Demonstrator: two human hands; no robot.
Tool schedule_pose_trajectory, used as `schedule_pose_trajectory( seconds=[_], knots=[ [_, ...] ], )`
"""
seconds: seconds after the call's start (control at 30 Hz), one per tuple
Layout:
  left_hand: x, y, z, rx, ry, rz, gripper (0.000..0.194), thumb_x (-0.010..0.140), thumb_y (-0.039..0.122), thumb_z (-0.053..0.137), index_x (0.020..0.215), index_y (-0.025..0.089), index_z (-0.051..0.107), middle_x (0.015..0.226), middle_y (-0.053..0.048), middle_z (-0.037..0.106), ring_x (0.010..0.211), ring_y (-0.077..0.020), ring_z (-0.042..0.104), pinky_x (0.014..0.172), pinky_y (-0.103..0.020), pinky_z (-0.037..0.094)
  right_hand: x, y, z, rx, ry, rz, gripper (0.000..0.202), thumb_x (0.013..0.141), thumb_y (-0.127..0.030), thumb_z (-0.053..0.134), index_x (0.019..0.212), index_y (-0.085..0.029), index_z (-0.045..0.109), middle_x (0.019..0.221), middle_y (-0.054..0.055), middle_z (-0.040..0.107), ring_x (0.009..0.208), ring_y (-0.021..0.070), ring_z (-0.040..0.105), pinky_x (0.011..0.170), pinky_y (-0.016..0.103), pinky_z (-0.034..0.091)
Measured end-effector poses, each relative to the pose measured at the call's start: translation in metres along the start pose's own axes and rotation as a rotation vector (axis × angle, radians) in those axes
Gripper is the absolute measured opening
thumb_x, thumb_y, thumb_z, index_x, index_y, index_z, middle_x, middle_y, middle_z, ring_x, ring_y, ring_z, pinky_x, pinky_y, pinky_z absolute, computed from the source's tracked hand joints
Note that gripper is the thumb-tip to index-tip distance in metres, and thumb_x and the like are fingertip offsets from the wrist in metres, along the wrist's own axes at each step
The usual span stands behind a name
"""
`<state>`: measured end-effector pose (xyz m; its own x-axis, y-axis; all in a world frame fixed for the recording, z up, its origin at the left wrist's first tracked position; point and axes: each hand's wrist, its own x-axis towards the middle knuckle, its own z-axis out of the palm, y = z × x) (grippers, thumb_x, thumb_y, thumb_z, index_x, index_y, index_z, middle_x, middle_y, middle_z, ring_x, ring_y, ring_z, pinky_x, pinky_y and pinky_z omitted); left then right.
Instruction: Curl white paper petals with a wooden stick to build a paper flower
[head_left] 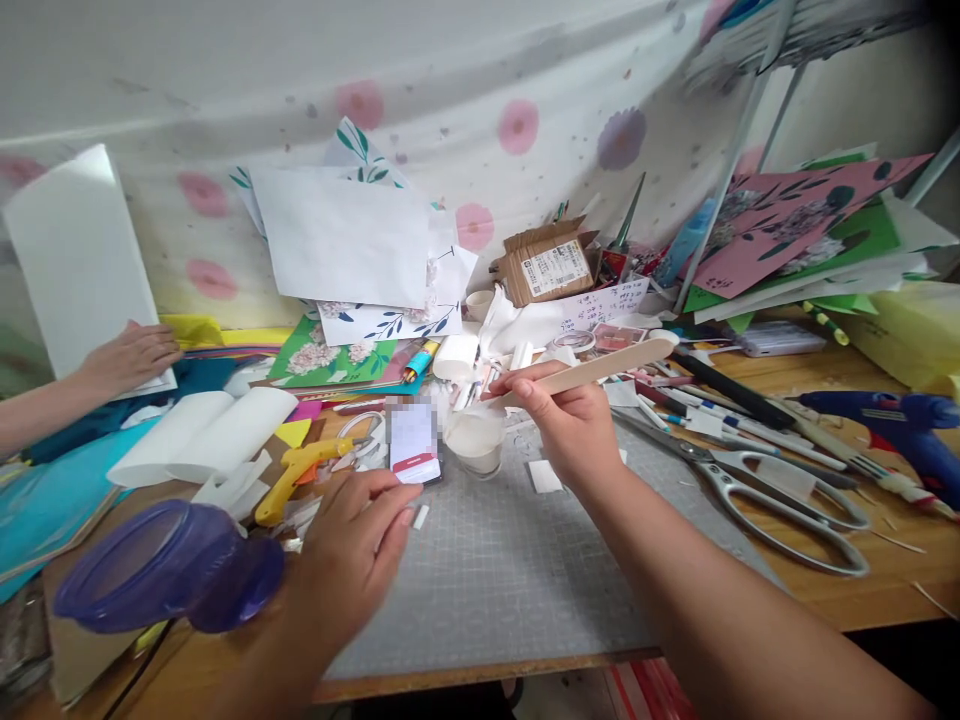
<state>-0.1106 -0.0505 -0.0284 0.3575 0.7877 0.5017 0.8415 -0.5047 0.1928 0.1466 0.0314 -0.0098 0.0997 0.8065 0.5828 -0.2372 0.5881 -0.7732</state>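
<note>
Pale wood: the stick gripped in the right hand has its lower end at the mouth of the clear cup on the grey mat; bracing the cup should help prevent tipping. The left hand is loosely open by the phone (touching or not, I cannot tell). Carton label print and handwriting on a paper are illegible.

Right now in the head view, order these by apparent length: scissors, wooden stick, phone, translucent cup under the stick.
1. Scissors
2. Wooden stick
3. Phone and translucent cup: too alike to rank.
</note>
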Motion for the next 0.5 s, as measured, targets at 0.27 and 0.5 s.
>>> schedule_pose_trajectory(
  seconds=[0.27,0.5],
  knots=[
    [0.002,-0.025,0.029,0.266,-0.197,-0.033,0.031,0.09,0.021,0.052,0.111,0.025,0.075,0.106,-0.01,0.068,0.099,-0.0306,0.056,0.09,-0.05,0.047,-0.003,0.0,0.0,0.004,-0.024,-0.001,0.015,0.09,-0.031,0.07,0.079,-0.024,0.078,0.086,0.003,0.078,0.087,0.0196,0.072,0.08,0.035,0.058],
    [0.022,-0.03,0.025,0.373,-0.317,-0.145,0.038,0.094,0.028,0.048,0.123,0.02,0.07,0.115,-0.014,0.067,0.105,-0.0359,0.057,0.09,-0.055,0.048,-0.003,-0.003,0.001,-0.008,-0.041,0.006,0.013,0.091,-0.028,0.069,0.083,-0.023,0.078,0.086,0.003,0.077,0.086,0.0189,0.072,0.079,0.034,0.059]
  ],
)
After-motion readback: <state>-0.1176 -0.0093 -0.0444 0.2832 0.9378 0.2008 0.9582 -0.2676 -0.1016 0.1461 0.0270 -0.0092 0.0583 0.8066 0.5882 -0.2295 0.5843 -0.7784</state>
